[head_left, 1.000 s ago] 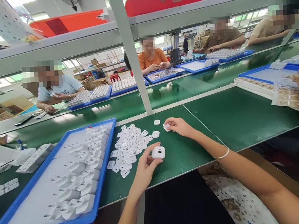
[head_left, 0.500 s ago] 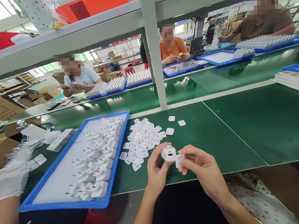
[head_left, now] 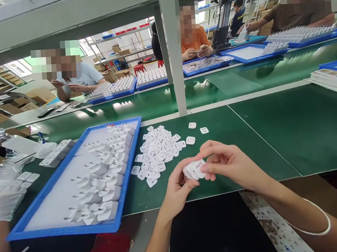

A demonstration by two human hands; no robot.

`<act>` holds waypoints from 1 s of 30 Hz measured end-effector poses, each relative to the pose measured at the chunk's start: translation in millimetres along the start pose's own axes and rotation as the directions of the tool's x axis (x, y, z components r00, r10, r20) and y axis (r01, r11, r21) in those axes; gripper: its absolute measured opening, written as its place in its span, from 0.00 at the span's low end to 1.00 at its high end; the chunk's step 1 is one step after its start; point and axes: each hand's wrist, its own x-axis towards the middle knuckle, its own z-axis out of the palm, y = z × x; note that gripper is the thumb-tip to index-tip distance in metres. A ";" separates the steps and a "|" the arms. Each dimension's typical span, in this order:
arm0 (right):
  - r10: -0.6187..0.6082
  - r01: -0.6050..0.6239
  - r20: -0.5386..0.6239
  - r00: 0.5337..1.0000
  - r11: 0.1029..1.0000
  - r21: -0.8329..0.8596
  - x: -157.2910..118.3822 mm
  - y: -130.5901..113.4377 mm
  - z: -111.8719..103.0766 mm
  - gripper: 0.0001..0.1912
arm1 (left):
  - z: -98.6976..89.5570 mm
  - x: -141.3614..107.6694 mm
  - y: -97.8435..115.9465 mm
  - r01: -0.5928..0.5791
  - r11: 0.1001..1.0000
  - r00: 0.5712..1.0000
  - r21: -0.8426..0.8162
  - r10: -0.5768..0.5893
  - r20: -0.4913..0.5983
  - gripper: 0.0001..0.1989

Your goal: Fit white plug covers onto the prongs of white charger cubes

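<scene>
Between finger and thumb, my left hand (head_left: 176, 190) grips a white charger (head_left: 189, 172) near the front edge of the green table. A small white faceplate (head_left: 199, 168) with grey print is pinched in my right hand (head_left: 226, 160). The plate overlaps the charger's front at a slight offset; whether it is seated cannot be seen. Just beyond my hands lies a pile of similar white faceplates (head_left: 161, 147), with several loose ones beside it. To the left, a blue-rimmed tray (head_left: 120, 197) holds rows of white chargers (head_left: 109, 188) with their pins showing.
A grey upright post (head_left: 176, 64) rises from the bench. A neighbour's gloved hand (head_left: 4, 200) is at far left, near white blocks (head_left: 56, 153) and a pump bottle (head_left: 21, 144). Across the green line, co-workers sit by blue trays (head_left: 154, 81). Stacked white sheets (head_left: 330, 82) lie right.
My right hand has brought the faceplate from beside the charger onto its front. The charger has turned in my left hand. The camera view has tilted downward.
</scene>
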 end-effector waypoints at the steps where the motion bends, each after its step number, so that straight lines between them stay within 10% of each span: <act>1: 0.000 0.000 -0.009 1.000 1.000 -0.011 0.6 -0.6 1.6 0.06 | 0.9 0.2 0.6 -0.004 1.000 1.000 0.003 0.004 -0.006 0.22; 30: 0.043 -0.048 -0.030 0.999 0.983 -0.175 -1.7 1.3 1.9 0.08 | 1.7 0.8 2.8 0.016 0.980 1.000 0.197 -0.019 0.017 0.18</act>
